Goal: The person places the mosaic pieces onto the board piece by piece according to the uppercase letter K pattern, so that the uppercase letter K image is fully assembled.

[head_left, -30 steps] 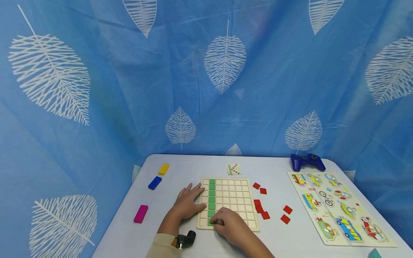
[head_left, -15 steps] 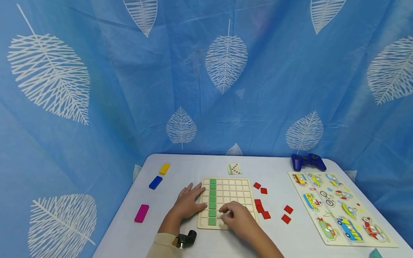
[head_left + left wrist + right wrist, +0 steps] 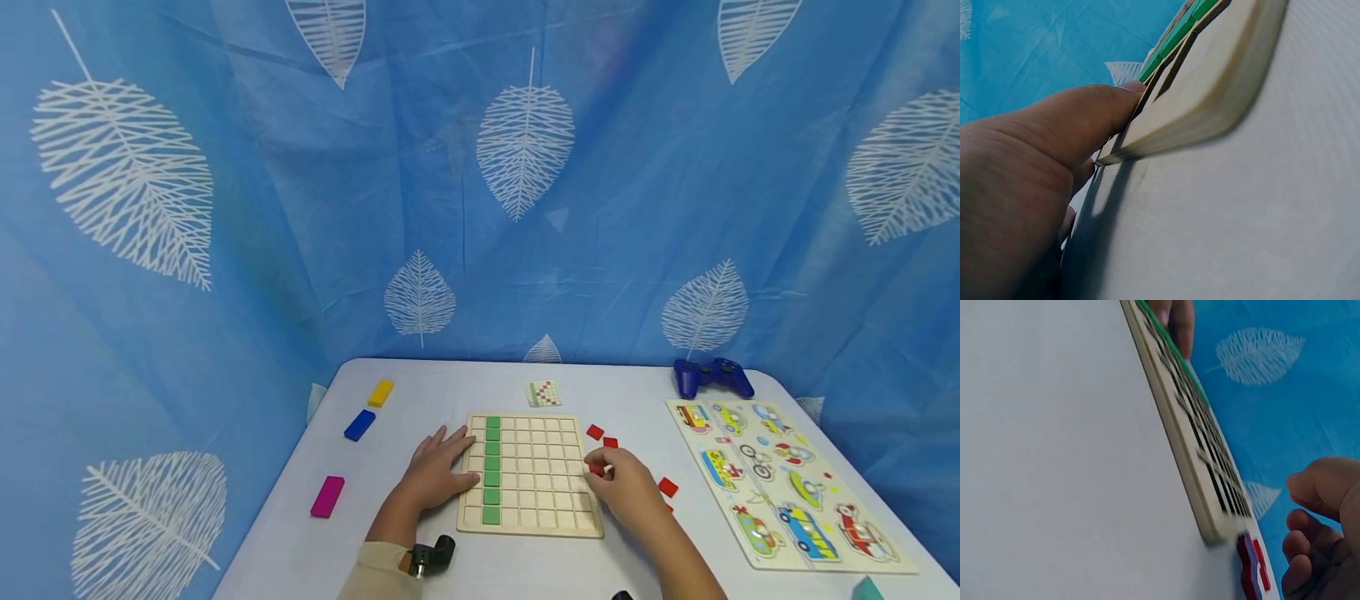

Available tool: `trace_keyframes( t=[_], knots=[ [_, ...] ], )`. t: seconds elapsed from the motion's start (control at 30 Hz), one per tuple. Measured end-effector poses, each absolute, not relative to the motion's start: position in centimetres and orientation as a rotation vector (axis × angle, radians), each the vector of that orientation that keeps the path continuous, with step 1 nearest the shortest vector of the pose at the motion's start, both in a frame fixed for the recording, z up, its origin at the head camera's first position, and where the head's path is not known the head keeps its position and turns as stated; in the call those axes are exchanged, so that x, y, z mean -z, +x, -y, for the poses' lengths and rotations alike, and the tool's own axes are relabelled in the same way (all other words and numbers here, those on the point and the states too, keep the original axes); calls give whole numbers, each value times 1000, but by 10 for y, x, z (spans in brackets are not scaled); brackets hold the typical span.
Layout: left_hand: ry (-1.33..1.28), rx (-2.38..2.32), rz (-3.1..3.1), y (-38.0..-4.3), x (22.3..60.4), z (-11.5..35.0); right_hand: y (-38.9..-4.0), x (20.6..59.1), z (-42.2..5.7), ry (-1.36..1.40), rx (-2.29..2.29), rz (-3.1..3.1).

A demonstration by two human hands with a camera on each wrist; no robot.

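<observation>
A wooden grid board lies on the white table with a column of green tiles in its second column. My left hand rests at its left edge, fingers spread and thumb on the rim, as the left wrist view also shows the thumb. Past the board's right edge, my right hand hovers by a red tile. In the right wrist view that hand has loosely bent fingers and a gap before the thumb, beside a few red tiles.
More red tiles lie right of the board. A patterned card sits behind it. Yellow, blue and magenta blocks are at left. A picture puzzle board and a blue game controller stand at right.
My right hand has left the bottom green tile, risen off the board and moved right to the red tiles. My left hand has stayed at the board's edge.
</observation>
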State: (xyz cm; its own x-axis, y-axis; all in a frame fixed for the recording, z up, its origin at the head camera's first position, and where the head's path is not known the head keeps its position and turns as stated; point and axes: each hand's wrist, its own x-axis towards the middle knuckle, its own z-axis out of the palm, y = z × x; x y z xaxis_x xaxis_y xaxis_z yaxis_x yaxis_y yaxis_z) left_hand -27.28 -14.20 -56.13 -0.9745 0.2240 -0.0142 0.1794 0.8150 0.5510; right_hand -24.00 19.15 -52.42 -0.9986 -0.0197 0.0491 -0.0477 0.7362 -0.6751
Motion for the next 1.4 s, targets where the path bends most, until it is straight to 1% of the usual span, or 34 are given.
trace_keyframes(
  t=[0.27, 1.03, 1.4],
  knots=[
    [324, -886, -2921, -271, 561, 143, -251, 536, -212, -57, -1163, 2992],
    [333, -890, -2923, -273, 562, 143, -260, 547, -213, -113, -1119, 3007],
    [318, -902, -2922, -272, 566, 140, -261, 550, -216, -184, -1190, 2966]
  ],
)
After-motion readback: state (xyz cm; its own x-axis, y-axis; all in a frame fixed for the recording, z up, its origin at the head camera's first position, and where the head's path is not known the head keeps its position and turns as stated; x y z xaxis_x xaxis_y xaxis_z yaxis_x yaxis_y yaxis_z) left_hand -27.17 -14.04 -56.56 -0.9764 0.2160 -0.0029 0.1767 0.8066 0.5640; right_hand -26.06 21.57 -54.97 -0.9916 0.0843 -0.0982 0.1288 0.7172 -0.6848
